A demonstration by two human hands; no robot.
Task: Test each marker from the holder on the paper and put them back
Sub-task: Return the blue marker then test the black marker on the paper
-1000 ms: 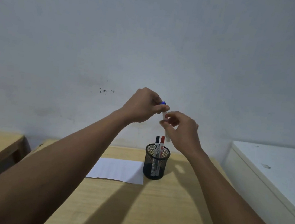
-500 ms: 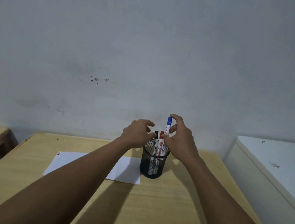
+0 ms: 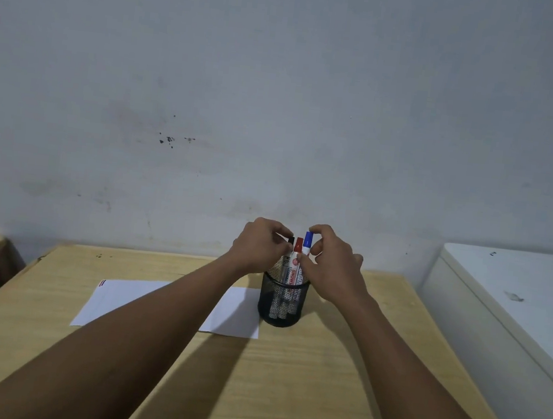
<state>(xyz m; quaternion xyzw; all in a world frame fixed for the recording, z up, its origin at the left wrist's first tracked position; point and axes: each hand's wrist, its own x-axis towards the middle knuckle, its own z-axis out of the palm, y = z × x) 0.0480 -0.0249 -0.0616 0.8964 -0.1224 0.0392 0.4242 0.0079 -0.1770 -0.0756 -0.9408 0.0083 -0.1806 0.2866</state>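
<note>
From my head camera — the only view — I looked down at the mesh holder (image 3: 281, 304) on the wooden table (image 3: 283, 382), touching the right edge of the paper (image 3: 127, 299). My right hand (image 3: 334, 267) was closed on the blue marker (image 3: 306, 247), thumb and forefinger on its upper part, and its lower end was already inside the holder. My left hand (image 3: 258, 247) had its fingertips pinched on the cap of the black marker (image 3: 288, 252). The red marker (image 3: 296, 256) stood between these two, and no finger held it.

What could go wrong, in my judgement: the holder looked light, and both my hands pressed around its top, so a side push could tip it and spill the markers. If I lifted the black marker quickly, it could drag the red one, because they stood touching. I could not tell whether the blue cap was fully closed — a loose cap would let the tip dry.

My count: three markers, one holder, one paper, two hands.
</note>
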